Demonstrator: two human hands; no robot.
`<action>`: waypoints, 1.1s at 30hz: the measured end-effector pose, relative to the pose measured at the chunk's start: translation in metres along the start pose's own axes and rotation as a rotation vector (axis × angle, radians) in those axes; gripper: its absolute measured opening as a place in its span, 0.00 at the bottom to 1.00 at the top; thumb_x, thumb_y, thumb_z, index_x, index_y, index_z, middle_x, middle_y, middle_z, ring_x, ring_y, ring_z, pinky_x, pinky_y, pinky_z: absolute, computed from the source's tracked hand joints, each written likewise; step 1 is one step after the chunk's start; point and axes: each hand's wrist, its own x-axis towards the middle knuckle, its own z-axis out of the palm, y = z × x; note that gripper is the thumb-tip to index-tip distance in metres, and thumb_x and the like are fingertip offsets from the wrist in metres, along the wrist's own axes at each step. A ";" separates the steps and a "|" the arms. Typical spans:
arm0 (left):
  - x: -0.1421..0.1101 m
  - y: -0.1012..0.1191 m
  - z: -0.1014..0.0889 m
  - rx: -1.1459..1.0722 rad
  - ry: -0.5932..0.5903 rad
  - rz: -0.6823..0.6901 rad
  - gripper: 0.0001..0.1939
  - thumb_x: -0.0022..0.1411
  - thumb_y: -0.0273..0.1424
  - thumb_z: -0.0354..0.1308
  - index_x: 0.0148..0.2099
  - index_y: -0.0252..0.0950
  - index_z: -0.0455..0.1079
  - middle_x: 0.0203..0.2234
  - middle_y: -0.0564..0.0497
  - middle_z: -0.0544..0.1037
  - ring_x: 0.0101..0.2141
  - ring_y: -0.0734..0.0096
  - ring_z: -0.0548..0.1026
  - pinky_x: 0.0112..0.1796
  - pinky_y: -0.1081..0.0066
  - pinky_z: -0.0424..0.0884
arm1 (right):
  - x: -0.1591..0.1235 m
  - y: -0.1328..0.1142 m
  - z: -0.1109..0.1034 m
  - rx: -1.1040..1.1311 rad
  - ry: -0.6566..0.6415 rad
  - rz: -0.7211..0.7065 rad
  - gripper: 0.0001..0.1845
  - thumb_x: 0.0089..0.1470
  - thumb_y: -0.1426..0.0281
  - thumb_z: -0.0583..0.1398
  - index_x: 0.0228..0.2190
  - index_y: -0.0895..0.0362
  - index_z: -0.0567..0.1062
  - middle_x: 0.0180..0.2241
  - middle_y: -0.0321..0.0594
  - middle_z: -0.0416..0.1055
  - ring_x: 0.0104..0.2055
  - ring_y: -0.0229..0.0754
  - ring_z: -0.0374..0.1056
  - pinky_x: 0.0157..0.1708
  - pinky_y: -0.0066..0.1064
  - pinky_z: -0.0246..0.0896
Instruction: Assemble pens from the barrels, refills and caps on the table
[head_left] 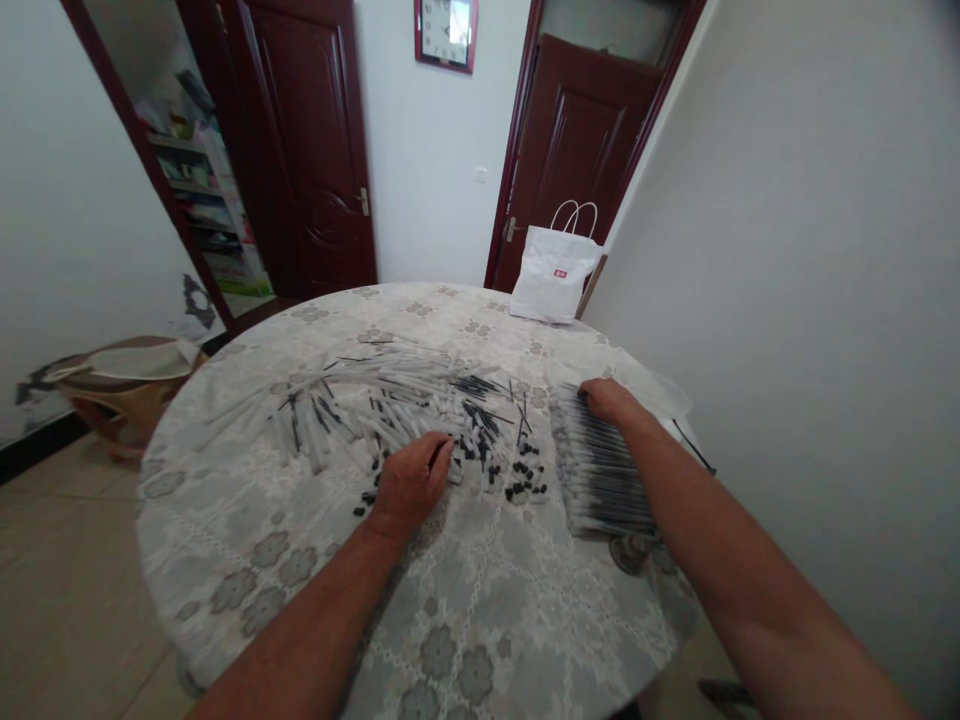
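A loose pile of clear pen barrels (367, 395) with black refills and small black caps (525, 478) lies across the middle of a round table (480, 610). My left hand (411, 485) rests at the near edge of that pile, its fingers curled on a small part I cannot make out. My right hand (606, 398) lies on the far end of a tidy stack of assembled pens (600, 470) at the right. Its fingers are bent down over the stack's top edge and mostly hidden.
A white paper bag (555, 272) stands at the table's far edge by a dark red door (577, 140). A second door (307, 150) and a shelf are at the left. A brown basin (124, 385) sits on the floor left of the table. The wall runs close on the right.
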 end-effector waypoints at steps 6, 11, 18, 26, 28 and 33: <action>0.000 -0.002 0.002 0.006 -0.006 -0.018 0.13 0.72 0.37 0.49 0.43 0.39 0.74 0.35 0.47 0.82 0.36 0.63 0.80 0.41 0.67 0.70 | -0.020 -0.035 -0.018 0.004 0.084 -0.035 0.22 0.62 0.76 0.53 0.53 0.59 0.79 0.54 0.54 0.76 0.55 0.51 0.71 0.53 0.35 0.61; 0.000 -0.004 0.003 0.029 -0.006 -0.055 0.14 0.72 0.37 0.49 0.43 0.37 0.74 0.34 0.45 0.82 0.35 0.61 0.79 0.41 0.66 0.69 | -0.050 -0.108 -0.029 0.084 0.105 -0.262 0.18 0.65 0.68 0.55 0.51 0.53 0.79 0.50 0.47 0.78 0.53 0.47 0.72 0.51 0.31 0.60; 0.002 -0.005 -0.001 -0.002 0.115 -0.163 0.13 0.72 0.37 0.49 0.42 0.38 0.73 0.34 0.46 0.81 0.35 0.63 0.79 0.41 0.67 0.69 | -0.098 -0.203 -0.013 0.133 0.046 -0.454 0.15 0.63 0.59 0.59 0.41 0.54 0.81 0.41 0.48 0.80 0.44 0.48 0.75 0.40 0.32 0.63; 0.003 -0.003 -0.002 -0.042 0.112 -0.211 0.12 0.72 0.36 0.49 0.42 0.39 0.72 0.32 0.48 0.80 0.34 0.63 0.78 0.42 0.67 0.69 | -0.106 -0.222 0.017 0.159 0.099 -0.398 0.16 0.65 0.61 0.56 0.37 0.57 0.78 0.39 0.50 0.78 0.41 0.48 0.74 0.39 0.33 0.62; 0.003 -0.002 -0.002 -0.078 0.099 -0.210 0.12 0.71 0.37 0.50 0.42 0.39 0.72 0.32 0.48 0.81 0.34 0.63 0.78 0.43 0.67 0.70 | -0.103 -0.214 0.019 0.237 0.152 -0.358 0.14 0.66 0.63 0.55 0.37 0.57 0.78 0.39 0.49 0.77 0.42 0.47 0.73 0.41 0.33 0.62; 0.003 0.003 -0.001 -0.293 0.056 -0.269 0.13 0.67 0.41 0.57 0.47 0.39 0.74 0.33 0.49 0.82 0.33 0.65 0.79 0.39 0.68 0.72 | -0.096 -0.186 0.015 0.573 0.315 -0.439 0.11 0.67 0.64 0.56 0.40 0.56 0.76 0.39 0.44 0.76 0.43 0.43 0.70 0.44 0.30 0.60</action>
